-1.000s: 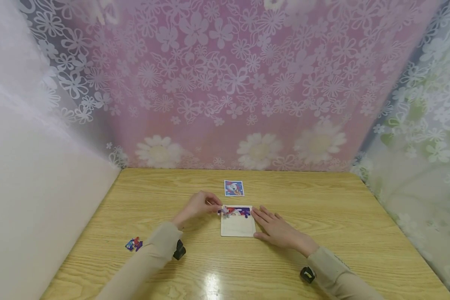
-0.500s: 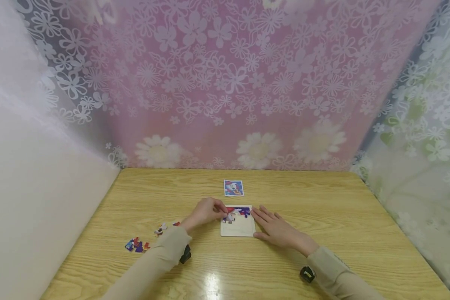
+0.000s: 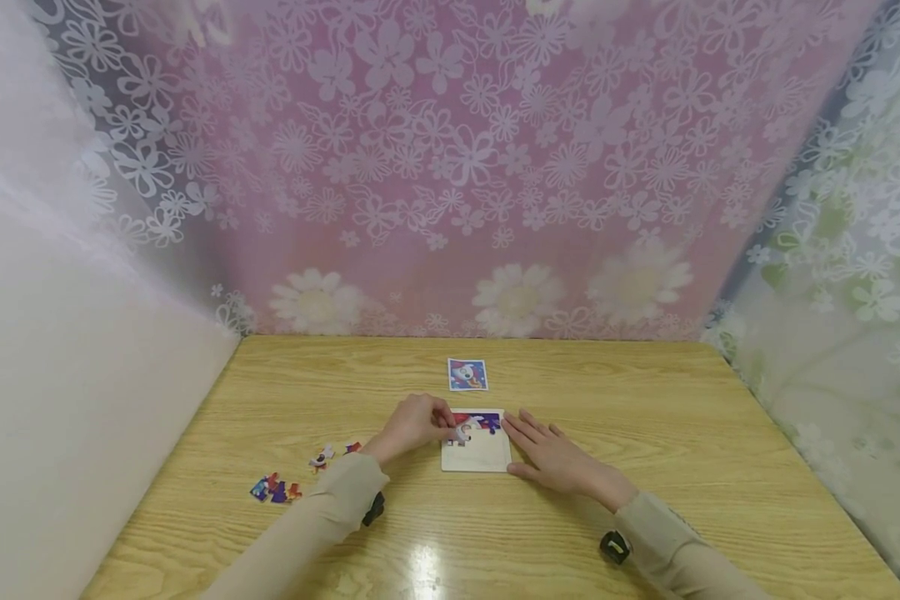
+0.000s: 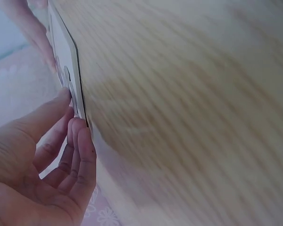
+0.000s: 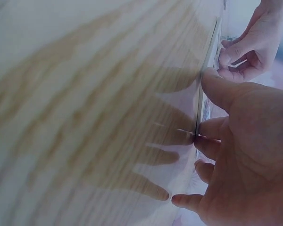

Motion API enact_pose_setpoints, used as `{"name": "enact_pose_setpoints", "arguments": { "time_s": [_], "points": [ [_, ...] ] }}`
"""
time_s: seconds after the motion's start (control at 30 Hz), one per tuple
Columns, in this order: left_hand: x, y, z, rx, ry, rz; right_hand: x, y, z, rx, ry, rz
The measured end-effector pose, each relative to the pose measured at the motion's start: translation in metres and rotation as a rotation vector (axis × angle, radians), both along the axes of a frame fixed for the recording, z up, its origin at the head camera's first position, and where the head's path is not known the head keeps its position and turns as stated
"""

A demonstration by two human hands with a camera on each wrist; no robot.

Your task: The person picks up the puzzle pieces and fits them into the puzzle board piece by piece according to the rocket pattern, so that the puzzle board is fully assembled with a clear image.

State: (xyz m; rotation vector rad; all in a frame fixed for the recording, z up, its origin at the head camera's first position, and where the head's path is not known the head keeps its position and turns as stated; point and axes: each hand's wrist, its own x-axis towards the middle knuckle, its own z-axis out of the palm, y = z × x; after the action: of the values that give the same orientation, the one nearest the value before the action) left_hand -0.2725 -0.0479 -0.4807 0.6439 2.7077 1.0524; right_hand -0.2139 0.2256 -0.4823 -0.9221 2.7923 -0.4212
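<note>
A white puzzle board (image 3: 480, 457) lies on the table, its upper part filled with red, purple and white pieces. At the board's left side my left hand (image 3: 412, 427) pinches a light puzzle piece (image 3: 462, 433) that lies in the frame below the red area. In the left wrist view the thumb (image 4: 61, 99) is on the piece and the other fingertips are curled at the board's edge. My right hand (image 3: 555, 458) rests along the board's right edge with its fingers spread and fairly straight.
A small square picture card (image 3: 468, 375) with a white character lies beyond the board. Several loose puzzle pieces (image 3: 273, 487) lie on the table (image 3: 570, 392) at the left, with more pieces (image 3: 320, 458) beside the left sleeve. A patterned curtain (image 3: 450, 208) stands behind the table.
My left hand has moved right and slightly nearer, bringing the piece from the board's upper left corner down into the frame. More loose pieces show beside the left sleeve. The right hand stays put.
</note>
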Motion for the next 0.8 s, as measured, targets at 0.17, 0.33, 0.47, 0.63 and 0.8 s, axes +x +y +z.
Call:
{"name": "enact_pose_setpoints", "arguments": {
  "time_s": [0.17,0.33,0.47,0.63,0.8],
  "points": [
    [0.002,0.001,0.002,-0.010,0.016,-0.003,-0.001,0.000,0.000,0.012,0.000,-0.002],
    [0.004,0.002,0.004,-0.038,0.043,0.010,-0.001,0.000,0.000,0.019,-0.007,-0.011],
    [0.001,0.002,0.001,-0.040,0.078,0.013,-0.001,0.000,0.000,0.016,-0.003,-0.012],
    [-0.009,-0.008,-0.009,0.033,0.076,0.028,-0.001,0.000,0.000,0.019,-0.001,-0.008],
    [-0.017,-0.028,-0.014,0.165,0.020,0.028,-0.002,0.000,0.000,0.025,0.005,-0.004]
  ]
}}
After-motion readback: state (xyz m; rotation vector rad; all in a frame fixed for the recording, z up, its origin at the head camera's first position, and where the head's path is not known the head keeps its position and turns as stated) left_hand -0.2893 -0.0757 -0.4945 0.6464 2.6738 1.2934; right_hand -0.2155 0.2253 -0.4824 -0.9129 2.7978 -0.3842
